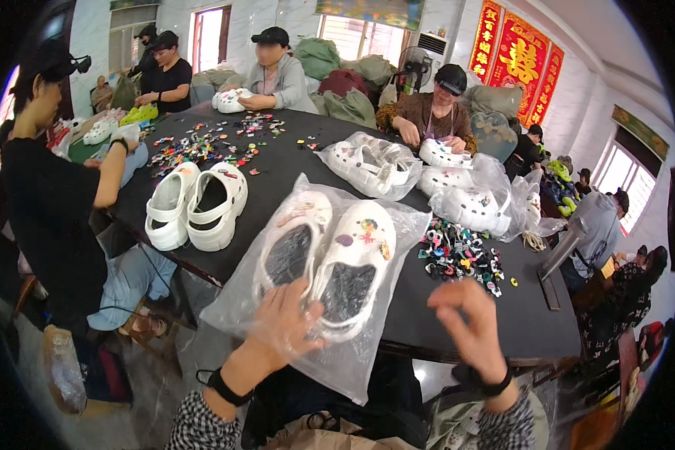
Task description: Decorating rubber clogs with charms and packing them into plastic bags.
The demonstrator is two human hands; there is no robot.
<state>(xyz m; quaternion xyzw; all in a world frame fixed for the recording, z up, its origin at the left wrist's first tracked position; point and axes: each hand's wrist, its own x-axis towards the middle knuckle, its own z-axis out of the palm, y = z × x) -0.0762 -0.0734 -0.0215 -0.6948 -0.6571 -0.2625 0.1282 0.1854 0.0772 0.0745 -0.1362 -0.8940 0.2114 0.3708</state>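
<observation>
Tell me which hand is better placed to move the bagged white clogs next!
Probably the left hand: it's over the bagged white clogs, while the right hand hangs apart, near shoe charms.

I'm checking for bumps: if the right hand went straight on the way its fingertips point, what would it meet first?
Probably the right edge of the clear plastic bag around the white clogs, though the right hand's height is unclear.

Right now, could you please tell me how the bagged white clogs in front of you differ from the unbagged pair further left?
The bagged pair sits inside clear plastic; the unbagged pair stands bare. The left hand is on the bagged pair, while nobody touches the unbagged pair. Both are white, with colourful charms on top.
</observation>
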